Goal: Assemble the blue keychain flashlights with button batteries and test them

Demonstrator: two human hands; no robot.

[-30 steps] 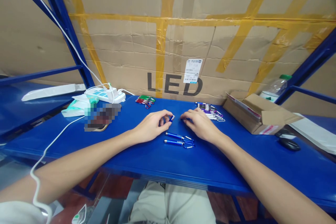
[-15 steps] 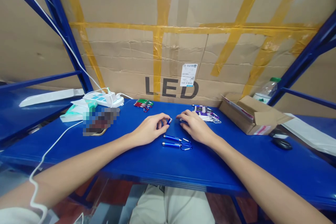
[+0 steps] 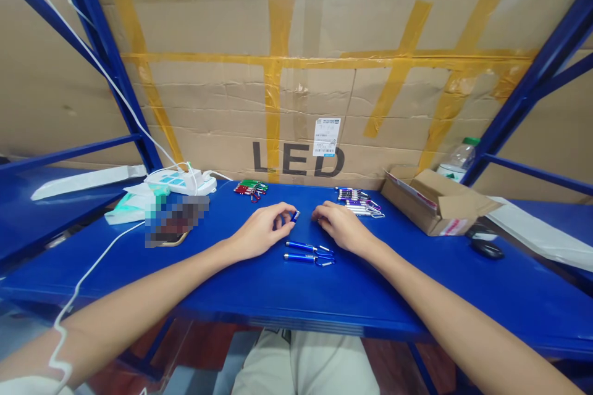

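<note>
My left hand (image 3: 265, 228) pinches a small blue piece (image 3: 295, 216) between thumb and fingers; it looks like the end of a mini flashlight, mostly hidden by the hand. Across a narrow gap, my right hand (image 3: 341, 226) has its fingers curled in, and whatever may be in them is hidden. Two blue mini flashlights with carabiner clips (image 3: 300, 258) lie side by side on the blue table (image 3: 259, 302), just below and between the hands. Behind the right hand are silver flashlights (image 3: 359, 210) beside purple and dark ones (image 3: 352, 195).
Red and green flashlights (image 3: 251, 188) lie at the back. Leftward are a power strip (image 3: 183, 181), a tissue pack (image 3: 134, 202), a blurred-out phone-like object (image 3: 178, 222) and a white cable. An open carton (image 3: 435, 200) and a black mouse (image 3: 486, 249) stand right; a large cardboard sheet (image 3: 208, 105) rises behind.
The view has tilted up slightly. My right hand's fingers have curled in more. My left hand still pinches the blue piece, and the two blue flashlights lie as before.
</note>
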